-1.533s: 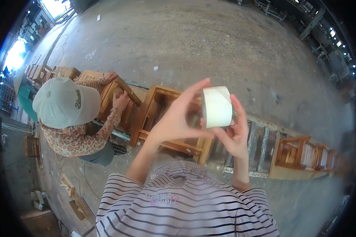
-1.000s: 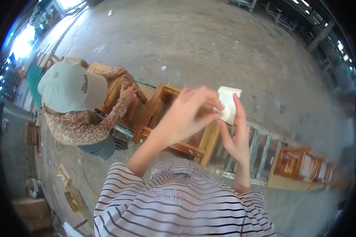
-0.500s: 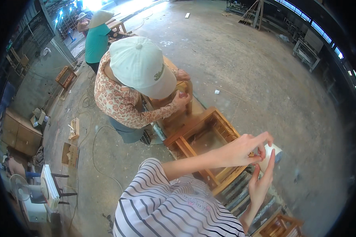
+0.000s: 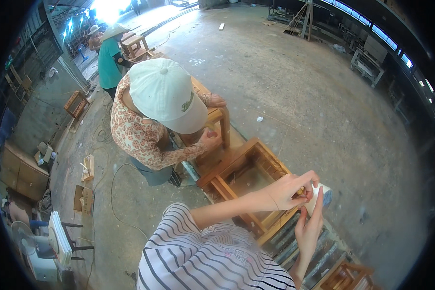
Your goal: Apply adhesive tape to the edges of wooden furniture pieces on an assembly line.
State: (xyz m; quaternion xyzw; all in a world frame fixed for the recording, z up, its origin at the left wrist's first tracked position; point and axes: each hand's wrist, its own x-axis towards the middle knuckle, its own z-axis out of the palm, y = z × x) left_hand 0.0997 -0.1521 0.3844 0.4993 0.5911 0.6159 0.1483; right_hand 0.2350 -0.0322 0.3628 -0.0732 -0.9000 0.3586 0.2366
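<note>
Taking the clock from the middle of my head view, I find the small boxes [image 4: 44,153] at nine, too tiny for me to read what they hold. An open cardboard box [image 4: 87,205] lies between eight and nine; I can't make out its inside. Just above it, at nine, a shallow wooden tray [image 4: 92,166] has something pale in it. At ten, a co-worker in a patterned shirt [image 4: 135,128] bends over a piece of wooden furniture [image 4: 221,121].

Between four and five sits an open wooden frame [image 4: 227,163], a flat panel showing inside (some of it hides behind my forearm). Toward four, my left hand [image 4: 293,188] has its fingers curled in at the near edge of the white roll [image 4: 326,195]; I cannot tell whether they pinch it. My right hand [image 4: 309,229] grips the roll from below, thumb and fingers against it.

I judge the handling to be midway: the roll is in hand and turned up for the fingers, but I see no strip drawn off it, and it is not set down.
</note>
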